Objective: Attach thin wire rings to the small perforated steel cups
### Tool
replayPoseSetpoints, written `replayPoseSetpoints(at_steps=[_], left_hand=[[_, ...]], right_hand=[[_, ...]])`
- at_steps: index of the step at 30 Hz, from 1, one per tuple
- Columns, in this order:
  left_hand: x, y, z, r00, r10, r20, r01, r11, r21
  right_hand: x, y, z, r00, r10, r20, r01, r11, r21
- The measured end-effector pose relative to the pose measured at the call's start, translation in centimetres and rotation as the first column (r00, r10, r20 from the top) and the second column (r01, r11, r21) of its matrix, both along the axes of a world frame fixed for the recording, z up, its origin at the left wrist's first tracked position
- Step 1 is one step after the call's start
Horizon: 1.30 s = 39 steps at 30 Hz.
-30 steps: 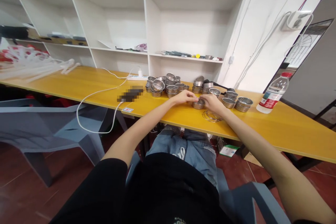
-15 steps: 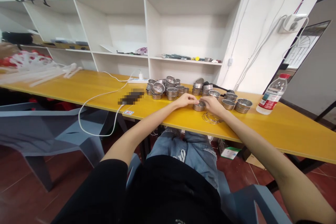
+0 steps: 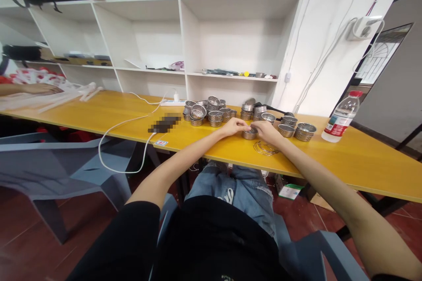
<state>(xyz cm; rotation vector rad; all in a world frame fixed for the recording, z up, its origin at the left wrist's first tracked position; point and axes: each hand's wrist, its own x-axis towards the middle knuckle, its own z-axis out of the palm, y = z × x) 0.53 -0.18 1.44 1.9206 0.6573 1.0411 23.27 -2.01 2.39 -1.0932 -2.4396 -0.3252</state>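
Metal with small holes in its side forms the round cup (image 3: 249, 134) between the two hands, low on the yellow table (image 3: 362, 153) near its front edge. At the cup's left side, the left hand (image 3: 234, 127) bends its thumb and fingers toward each other, the tips at the rim; whether they fully meet, or pinch something thin, cannot be told. From the other side the right hand (image 3: 266, 131) arches over the rim with its fingers curled down, hiding part of the cup and its own fingertips, so how far that grip is open cannot be told either. Thin wire rings (image 3: 265, 148) lie loosely overlapped on the wood just beside the cup, below the right hand. Beyond the left hand stands a cluster of similar cups (image 3: 198, 112), some stacked or tilted; more stacked cups (image 3: 305, 131) sit to the right, with a red-capped bottle (image 3: 340, 119) upright past them. At the far left, another person's hand (image 3: 44, 88) rests over white strips (image 3: 52, 100).
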Motion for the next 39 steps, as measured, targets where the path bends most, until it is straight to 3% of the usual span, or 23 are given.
replayPoseSetpoints(at_steps=[12, 33, 39], left_hand=[[0.6, 1.1, -0.8, 0.998, 0.014, 0.067, -0.009, 0.997, -0.076], [0.9, 1.3, -0.4, 0.994, 0.107, -0.032, -0.109, 0.991, -0.082], [-1.0, 1.5, 0.1, 0.990, -0.058, -0.130, 0.063, 0.997, 0.041]], right_hand=[[-0.3, 0.0, 0.1, 0.997, -0.058, 0.049, 0.059, 0.998, -0.015], [-1.1, -0.4, 1.1, 0.978, -0.130, 0.163, 0.140, 0.989, -0.050], [-1.2, -0.8, 1.1, 0.981, -0.107, 0.162, 0.116, 0.992, -0.048]])
